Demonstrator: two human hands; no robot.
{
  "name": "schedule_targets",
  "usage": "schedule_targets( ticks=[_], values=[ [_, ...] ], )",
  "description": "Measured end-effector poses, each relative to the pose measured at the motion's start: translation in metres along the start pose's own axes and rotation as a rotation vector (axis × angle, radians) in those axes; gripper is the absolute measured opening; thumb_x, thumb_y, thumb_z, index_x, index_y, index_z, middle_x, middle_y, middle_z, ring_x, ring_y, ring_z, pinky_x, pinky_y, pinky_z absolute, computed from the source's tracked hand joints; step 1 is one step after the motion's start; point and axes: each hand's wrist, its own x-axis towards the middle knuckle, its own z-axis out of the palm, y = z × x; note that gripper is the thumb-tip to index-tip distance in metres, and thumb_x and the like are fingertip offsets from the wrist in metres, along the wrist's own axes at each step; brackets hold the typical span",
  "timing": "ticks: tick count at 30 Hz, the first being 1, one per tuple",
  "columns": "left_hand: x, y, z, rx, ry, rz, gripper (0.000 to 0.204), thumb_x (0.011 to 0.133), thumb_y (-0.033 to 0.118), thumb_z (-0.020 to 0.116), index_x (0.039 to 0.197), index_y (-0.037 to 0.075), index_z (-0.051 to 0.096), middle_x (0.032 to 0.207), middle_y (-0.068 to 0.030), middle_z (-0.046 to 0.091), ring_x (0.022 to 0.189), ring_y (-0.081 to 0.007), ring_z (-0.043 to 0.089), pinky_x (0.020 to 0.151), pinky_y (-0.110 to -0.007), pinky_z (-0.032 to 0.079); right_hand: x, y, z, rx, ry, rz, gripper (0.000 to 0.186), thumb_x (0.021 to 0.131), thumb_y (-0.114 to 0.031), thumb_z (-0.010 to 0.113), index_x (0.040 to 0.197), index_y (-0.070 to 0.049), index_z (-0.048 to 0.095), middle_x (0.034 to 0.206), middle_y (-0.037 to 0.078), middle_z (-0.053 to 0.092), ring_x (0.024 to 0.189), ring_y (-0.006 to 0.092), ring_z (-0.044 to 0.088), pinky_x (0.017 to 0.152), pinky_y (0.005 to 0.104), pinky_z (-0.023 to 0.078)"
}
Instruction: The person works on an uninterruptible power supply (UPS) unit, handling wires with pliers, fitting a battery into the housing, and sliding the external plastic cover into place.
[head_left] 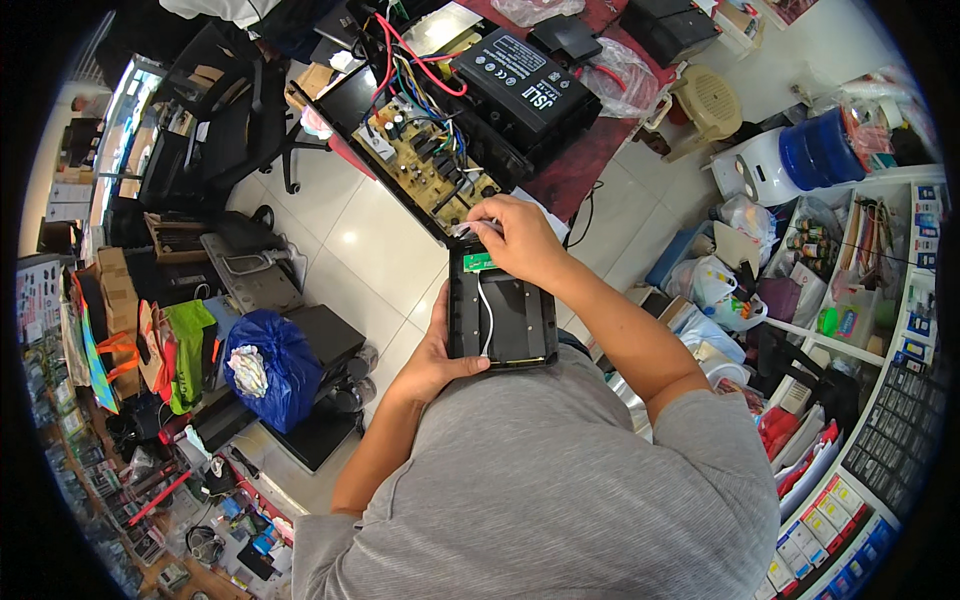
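My left hand (pixel 440 355) grips a black plastic panel (pixel 515 320) against my body, thumb on its lower edge. The panel carries a small green circuit board (pixel 478 262) and a white cable (pixel 488 320). My right hand (pixel 515 235) is closed in a pinch above the panel, at the lower end of a tan circuit board (pixel 415 150); a small pale piece, perhaps a connector, shows at its fingertips, too small to name. That board lies in an opened black housing with red, blue and yellow wires (pixel 420 60) and a black battery (pixel 515 90).
The housing rests on a red-covered table (pixel 565 190). A black office chair (pixel 200 150) stands at upper left, a beige plastic stool (pixel 705 105) at upper right. A blue bag (pixel 285 390) and stacked goods crowd the left; shelving (pixel 880 430) with packages lines the right.
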Motion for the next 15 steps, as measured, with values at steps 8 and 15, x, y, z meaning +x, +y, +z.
schedule_targets(
  ticks=[8,15],
  values=[
    [0.0,0.005,-0.003,-0.004,0.034,-0.013,0.129,0.064,-0.003,0.085,0.16,0.004,0.0,0.16,-0.0132,0.025,0.148,-0.0228,0.026,0.121,-0.034,0.019,0.009,0.0,0.004,0.188,-0.013,0.21,0.012,0.091,-0.011,0.067,0.097,0.0,0.069,0.079,0.004,0.068,0.066,0.0087,0.056,0.063,0.0266,0.047],
    [0.001,0.009,-0.008,0.014,0.018,-0.049,0.125,0.07,0.003,0.085,0.16,0.005,-0.002,0.161,-0.0159,0.022,0.148,-0.0254,0.025,0.12,-0.035,0.02,0.013,-0.008,0.007,0.054,-0.014,0.151,0.013,0.087,-0.014,0.071,0.091,-0.002,0.071,0.081,0.009,0.069,0.065,0.0174,0.062,0.062,0.0312,0.048]
  ],
)
